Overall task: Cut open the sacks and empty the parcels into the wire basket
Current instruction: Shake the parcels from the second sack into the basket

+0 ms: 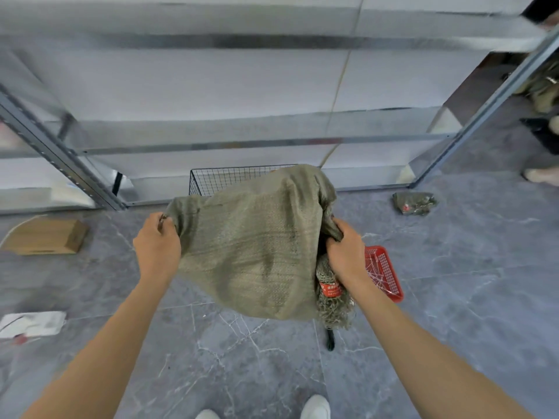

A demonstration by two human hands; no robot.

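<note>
Cardboard box (45, 237): on the floor, far left.
Left hand (157, 243): fingers curled round the sack's left corner.
Sack (251, 246): held up between both hands, in front of the wire basket.
Wire basket (223, 178): mostly hidden; only its rear-left mesh shows.
Right hand (348, 252): clutching the sack's bunched right edge.
Red tray (387, 273): partly behind the right wrist.
Folded sack (414, 203): on the floor at right, blurred.

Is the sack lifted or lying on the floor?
Lifted: the sack hangs clear of the floor, gripped at its top by the left hand and right hand.
</note>
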